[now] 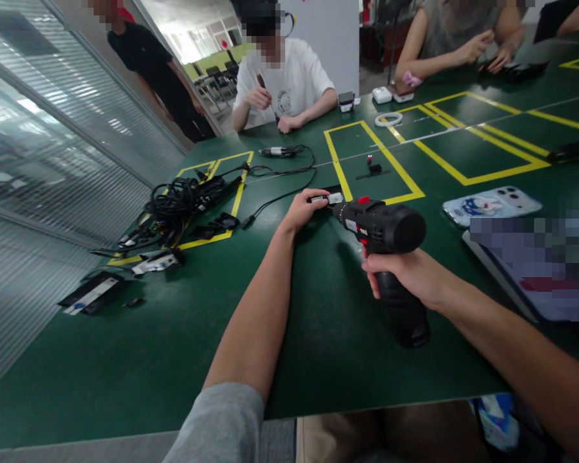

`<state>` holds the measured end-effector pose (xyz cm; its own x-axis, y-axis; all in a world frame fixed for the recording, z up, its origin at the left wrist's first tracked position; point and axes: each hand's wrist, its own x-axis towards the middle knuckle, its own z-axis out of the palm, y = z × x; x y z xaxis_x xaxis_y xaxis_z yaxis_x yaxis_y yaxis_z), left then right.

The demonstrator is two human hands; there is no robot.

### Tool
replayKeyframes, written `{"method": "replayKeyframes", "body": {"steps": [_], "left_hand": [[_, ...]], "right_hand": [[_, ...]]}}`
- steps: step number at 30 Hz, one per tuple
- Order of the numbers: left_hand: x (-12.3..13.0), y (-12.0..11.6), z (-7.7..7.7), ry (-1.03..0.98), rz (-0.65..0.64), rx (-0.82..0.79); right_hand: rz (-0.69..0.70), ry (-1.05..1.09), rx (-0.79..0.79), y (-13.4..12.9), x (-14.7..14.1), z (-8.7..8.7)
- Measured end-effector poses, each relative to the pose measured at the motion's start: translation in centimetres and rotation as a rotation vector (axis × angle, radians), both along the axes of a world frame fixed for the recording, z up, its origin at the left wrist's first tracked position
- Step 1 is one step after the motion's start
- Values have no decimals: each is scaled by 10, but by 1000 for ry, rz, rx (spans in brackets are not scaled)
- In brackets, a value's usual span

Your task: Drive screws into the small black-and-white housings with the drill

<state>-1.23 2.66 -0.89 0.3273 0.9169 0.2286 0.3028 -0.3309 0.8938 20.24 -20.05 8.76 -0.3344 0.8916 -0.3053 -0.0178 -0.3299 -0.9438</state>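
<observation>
My right hand is wrapped round the grip of a black and red cordless drill, whose chuck points left. At the drill's tip lies a small black part with a white label. My left hand holds that part against the green table, its fingers closed over the left end. Whether the bit touches the part cannot be made out. Just beyond, inside a yellow taped rectangle, sit a small black piece and a tiny red one.
Tangled black cables lie at the left, with labelled black packets nearer. A phone and a blurred flat object are at the right. Across the table a person in white holds a tool; others are nearby.
</observation>
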Motion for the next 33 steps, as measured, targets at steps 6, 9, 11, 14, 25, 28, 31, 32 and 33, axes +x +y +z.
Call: {"method": "replayKeyframes", "body": {"steps": [6,9,11,14,25,28,31,32,33], "left_hand": [[0,2,-2,-12,9,-12],[0,2,-2,-13,4,2],[0,2,-2,-13,-3,13],[-1,1,-1,-7,-3,10],[0,1,-1,-17,-2,-10],[0,1,-2,-18,-2,4],[-1,1,-1,-17,-4,8],[-1,1,-1,-18,-6,6],[-1,0,-1,-18,-7,5]], "right_hand": [[-4,1,0,0,0,0],[-3,2,-4,0,0,0],[-2,3,-2,-1,0,0],[-10,3,4,-1,0,-1],[-18,3,-4,0,-1,-1],[-13,6,-5,0,-1,0],[-7,2,-13,0,0,0],[-6,2,-14,0,0,0],[-5,2,-12,0,0,-1]]}}
